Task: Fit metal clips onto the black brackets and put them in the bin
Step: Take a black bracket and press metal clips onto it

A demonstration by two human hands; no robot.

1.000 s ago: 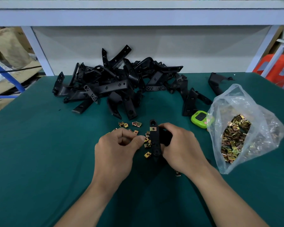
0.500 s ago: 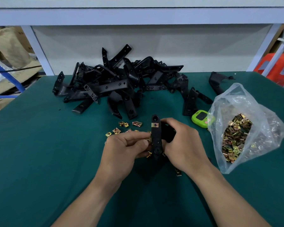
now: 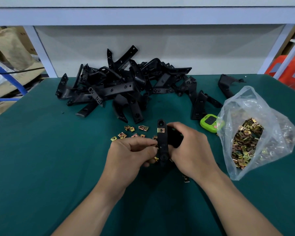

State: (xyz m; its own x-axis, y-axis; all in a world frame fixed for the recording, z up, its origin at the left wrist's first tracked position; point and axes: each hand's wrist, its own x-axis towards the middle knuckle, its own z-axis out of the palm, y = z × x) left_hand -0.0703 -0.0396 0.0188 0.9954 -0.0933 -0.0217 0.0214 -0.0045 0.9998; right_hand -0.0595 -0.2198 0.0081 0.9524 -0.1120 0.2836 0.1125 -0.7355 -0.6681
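Right hand (image 3: 192, 150) grips a black bracket (image 3: 162, 142) held above the table (image 3: 41, 150) at centre, one metal clip (image 3: 161, 130) fitted near its far end. Left hand (image 3: 131, 155) pinches a second clip (image 3: 155, 146) against the bracket's left edge. Loose clips (image 3: 131, 132) lie just behind the left hand, bracket pile (image 3: 119, 86) at the far side, clip bag (image 3: 255, 133) to the right.

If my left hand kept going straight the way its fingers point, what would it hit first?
The black bracket held by the right hand: the left hand points right at it, the pinched metal clip seemingly touching it, though depth is unclear.
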